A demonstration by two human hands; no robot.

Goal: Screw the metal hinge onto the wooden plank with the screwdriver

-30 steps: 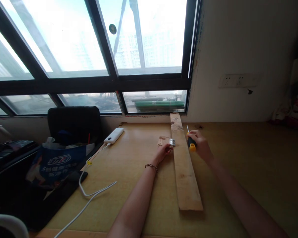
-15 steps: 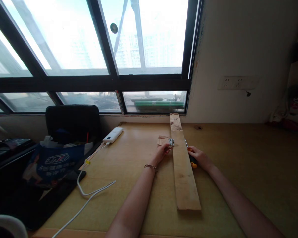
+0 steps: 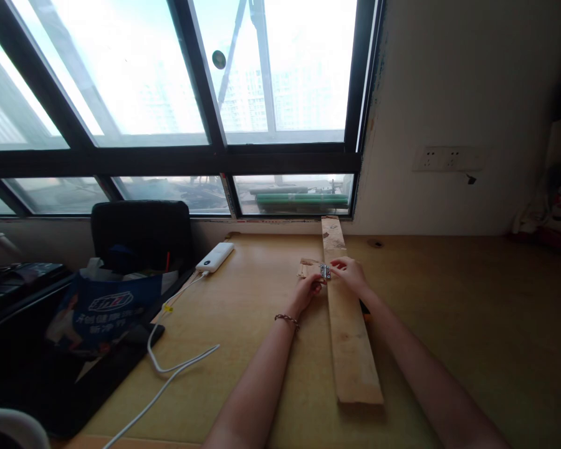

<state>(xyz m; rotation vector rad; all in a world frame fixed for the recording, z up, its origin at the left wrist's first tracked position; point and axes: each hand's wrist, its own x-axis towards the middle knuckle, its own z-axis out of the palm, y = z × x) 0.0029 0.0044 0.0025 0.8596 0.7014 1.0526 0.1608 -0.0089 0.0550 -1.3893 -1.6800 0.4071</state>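
"So, nearest first: what holds what?"

"Down at the lower left curves a white rim [image 3: 16, 415]; I can't tell what it belongs to. Past it, a blue bag [image 3: 110, 312] with white lettering stands before the back of a black chair [image 3: 140, 234], something pale and crumpled showing at its mouth. What lies deeper is hidden."

"And on the counter [image 3: 182, 411]?"

"A long plank [image 3: 355, 358] runs away from us, with a dark-and-orange handle [image 3: 363, 307] beside its right edge, partly behind the right forearm."

"Where's the metal hinge [image 3: 325, 272]?"

"Between the hands, at the plank's left edge, next to a small wood piece [image 3: 308, 267]. The left hand [image 3: 306, 293] is just on the near side, fingers curled in. The right hand [image 3: 350, 274] reaches over the plank, fingertips narrowed at the hinge."

"Gripping anything?"

"I can't tell, for either. Farther off lies a white power bank [image 3: 215, 256], then the window frame [image 3: 285, 163]."
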